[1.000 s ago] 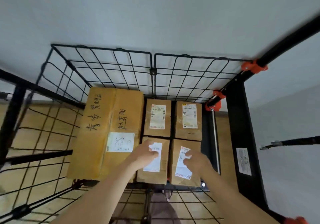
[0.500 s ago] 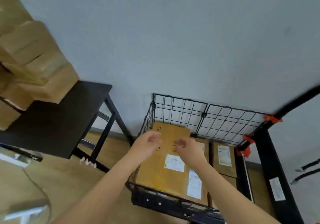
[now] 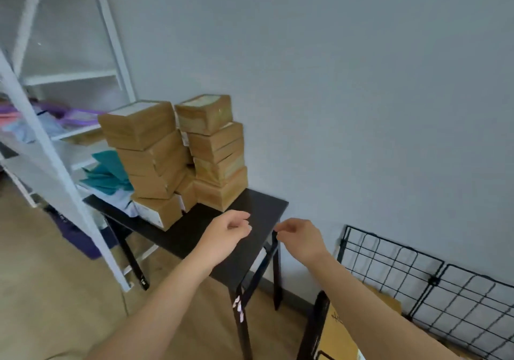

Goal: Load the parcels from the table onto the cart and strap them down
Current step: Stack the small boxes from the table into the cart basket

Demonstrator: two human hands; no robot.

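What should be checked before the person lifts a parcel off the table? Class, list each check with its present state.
1. Hands free: left hand and right hand hold nothing: ok.
2. Parcels on the table, ahead of the hands: ok.
3. Stacking of left stack: boxes skewed and offset: not ok.
4. Access to right stack: top uncovered: ok.
5. Room in the cart: mostly out of view: cannot tell.
6. Strap ready: none visible: cannot tell.

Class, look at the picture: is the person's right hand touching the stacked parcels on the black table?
Apart. The head view shows a stretch of bare tabletop between the right hand and the nearest parcels.
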